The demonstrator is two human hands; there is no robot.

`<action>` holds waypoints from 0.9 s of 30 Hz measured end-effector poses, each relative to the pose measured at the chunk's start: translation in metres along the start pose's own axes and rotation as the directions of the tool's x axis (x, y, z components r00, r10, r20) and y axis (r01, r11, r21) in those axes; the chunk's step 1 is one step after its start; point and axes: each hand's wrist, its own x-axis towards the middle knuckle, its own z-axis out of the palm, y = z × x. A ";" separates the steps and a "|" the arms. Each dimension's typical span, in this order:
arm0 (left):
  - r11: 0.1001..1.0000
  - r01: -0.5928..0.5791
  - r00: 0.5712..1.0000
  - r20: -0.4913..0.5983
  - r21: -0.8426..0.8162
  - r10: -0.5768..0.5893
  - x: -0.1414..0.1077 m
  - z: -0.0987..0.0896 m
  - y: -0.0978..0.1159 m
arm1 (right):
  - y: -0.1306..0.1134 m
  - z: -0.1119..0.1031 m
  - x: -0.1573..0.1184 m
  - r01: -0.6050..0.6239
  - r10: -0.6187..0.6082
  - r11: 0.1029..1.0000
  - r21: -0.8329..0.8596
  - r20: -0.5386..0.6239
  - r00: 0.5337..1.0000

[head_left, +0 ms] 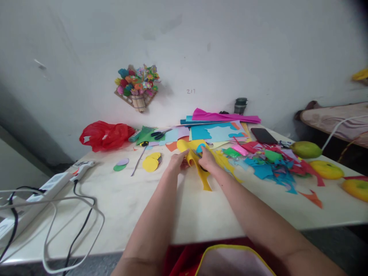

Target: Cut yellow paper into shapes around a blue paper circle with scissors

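My left hand pinches a limp yellow craft sheet, whose cut strip hangs toward me. My right hand is closed at the same sheet, around what looks like scissors; only a dark bit of handle shows under the palm. A blue disc lies against the yellow sheet, by my right fingertips. To the left of my hands lie several yellow discs, partly overlapping. Further left, a green disc and a lilac disc overlap.
Dark-handled scissors and a red plastic bag lie at the back left. Coloured scraps, a phone and mangoes are on the right. A power strip with loose cables occupies the left edge.
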 end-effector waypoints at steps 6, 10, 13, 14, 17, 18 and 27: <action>0.987 -0.157 0.981 -0.114 0.035 0.160 -0.005 0.019 -0.001 | -0.003 0.005 0.000 0.055 -0.054 0.998 0.029 -0.036 0.998; 0.953 -0.294 0.947 -0.113 0.072 0.301 -0.007 0.024 0.000 | -0.006 0.004 -0.002 0.121 -0.112 0.989 0.085 -0.099 0.989; 0.902 -0.431 0.900 -0.064 -0.003 0.430 -0.009 0.023 0.005 | -0.005 -0.007 0.000 0.117 -0.105 0.990 0.082 -0.138 0.985; 0.879 -0.476 0.879 -0.059 -0.031 0.473 -0.010 0.021 0.007 | -0.003 -0.012 0.002 0.113 -0.100 0.991 0.078 -0.160 0.982; 0.828 -0.551 0.834 -0.084 -0.107 0.545 -0.012 0.015 0.016 | 0.006 -0.024 0.009 0.040 -0.014 0.992 0.120 -0.210 0.978; 0.821 -0.555 0.831 -0.107 -0.134 0.545 -0.012 0.013 0.018 | 0.011 -0.025 0.011 0.025 0.006 0.990 0.140 -0.215 0.977; 0.776 -0.471 0.882 -0.210 -0.420 0.421 0.003 -0.002 0.009 | 0.039 -0.017 0.026 0.064 -0.013 0.980 0.188 -0.263 0.965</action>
